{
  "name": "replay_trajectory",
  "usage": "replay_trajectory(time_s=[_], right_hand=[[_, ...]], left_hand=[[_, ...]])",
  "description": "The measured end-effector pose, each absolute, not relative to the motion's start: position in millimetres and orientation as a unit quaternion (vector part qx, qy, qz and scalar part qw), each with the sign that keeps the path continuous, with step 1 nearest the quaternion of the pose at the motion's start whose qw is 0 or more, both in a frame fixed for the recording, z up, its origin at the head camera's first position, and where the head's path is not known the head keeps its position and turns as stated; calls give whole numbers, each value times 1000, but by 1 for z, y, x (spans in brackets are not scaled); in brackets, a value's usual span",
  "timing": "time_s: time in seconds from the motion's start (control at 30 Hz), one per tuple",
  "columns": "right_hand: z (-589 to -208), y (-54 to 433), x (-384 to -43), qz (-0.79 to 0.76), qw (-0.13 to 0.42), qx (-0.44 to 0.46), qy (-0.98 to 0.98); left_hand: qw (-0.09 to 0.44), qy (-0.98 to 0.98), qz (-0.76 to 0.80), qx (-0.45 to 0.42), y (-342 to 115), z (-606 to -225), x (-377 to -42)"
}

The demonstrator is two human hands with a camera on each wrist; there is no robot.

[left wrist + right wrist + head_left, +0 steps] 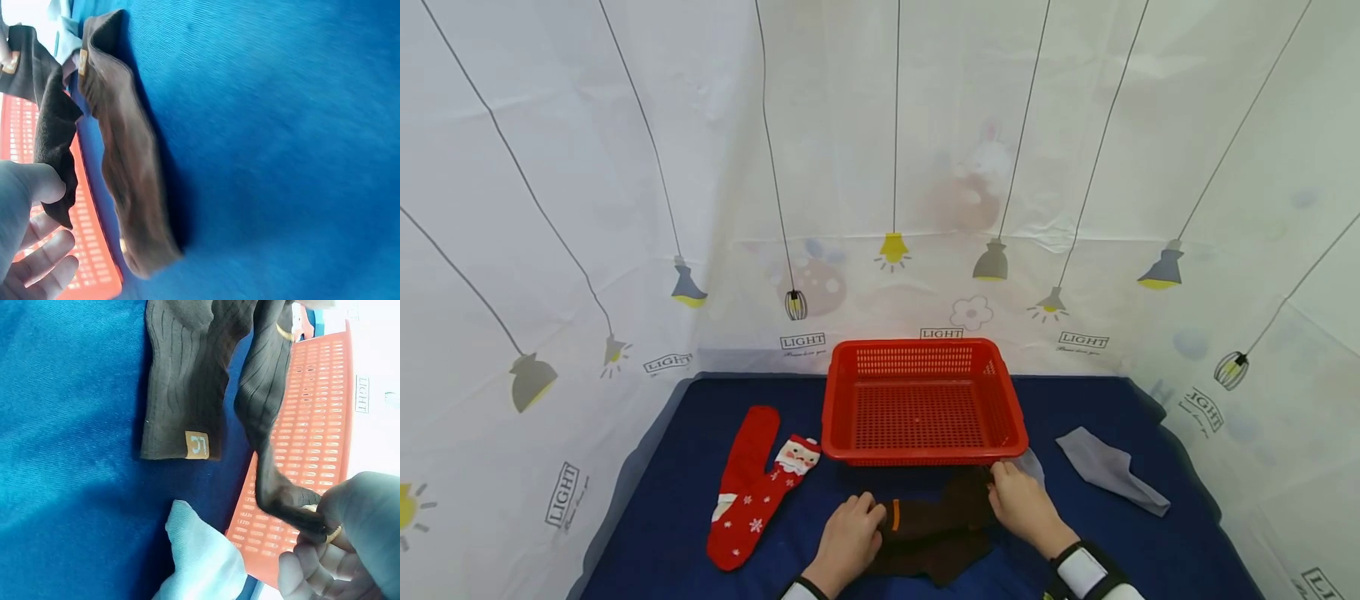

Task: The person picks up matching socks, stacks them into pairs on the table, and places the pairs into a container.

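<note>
A brown ribbed sock (pixel 269 394) with a small orange tag is stretched between the two hands, lifted off the cloth. My left hand (pixel 850 533) pinches one end between thumb and fingers. At the other end, my right hand (pixel 1026 504) pinches the sock near the front right corner of the red basket. Below it, a second brown sock (pixel 134 175) lies flat on the blue cloth, its orange label showing in the right wrist view. One grey sock (pixel 1030 462) lies partly hidden behind the right hand.
The red plastic basket (pixel 917 457) stands at the back centre. To the left lie red socks (pixel 767 500) with a Santa face and snowflakes. Another grey sock (pixel 1108 471) lies at the right on the blue cloth (pixel 655 517). White printed curtains (pixel 865 167) enclose the back and sides.
</note>
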State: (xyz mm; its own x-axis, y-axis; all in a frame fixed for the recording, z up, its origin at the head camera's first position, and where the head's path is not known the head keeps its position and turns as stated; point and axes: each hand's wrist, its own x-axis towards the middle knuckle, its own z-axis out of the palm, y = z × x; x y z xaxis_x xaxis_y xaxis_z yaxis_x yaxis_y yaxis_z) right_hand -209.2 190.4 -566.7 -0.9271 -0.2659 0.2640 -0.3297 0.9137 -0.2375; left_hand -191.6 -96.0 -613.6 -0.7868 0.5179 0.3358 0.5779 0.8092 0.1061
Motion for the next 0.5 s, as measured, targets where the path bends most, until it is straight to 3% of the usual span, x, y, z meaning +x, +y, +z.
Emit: replay_trajectory(time_s=[0.5], right_hand=[[-596, 182, -199, 192, 67, 131, -970]], left_hand=[[85, -956, -118, -256, -124, -627, -185]])
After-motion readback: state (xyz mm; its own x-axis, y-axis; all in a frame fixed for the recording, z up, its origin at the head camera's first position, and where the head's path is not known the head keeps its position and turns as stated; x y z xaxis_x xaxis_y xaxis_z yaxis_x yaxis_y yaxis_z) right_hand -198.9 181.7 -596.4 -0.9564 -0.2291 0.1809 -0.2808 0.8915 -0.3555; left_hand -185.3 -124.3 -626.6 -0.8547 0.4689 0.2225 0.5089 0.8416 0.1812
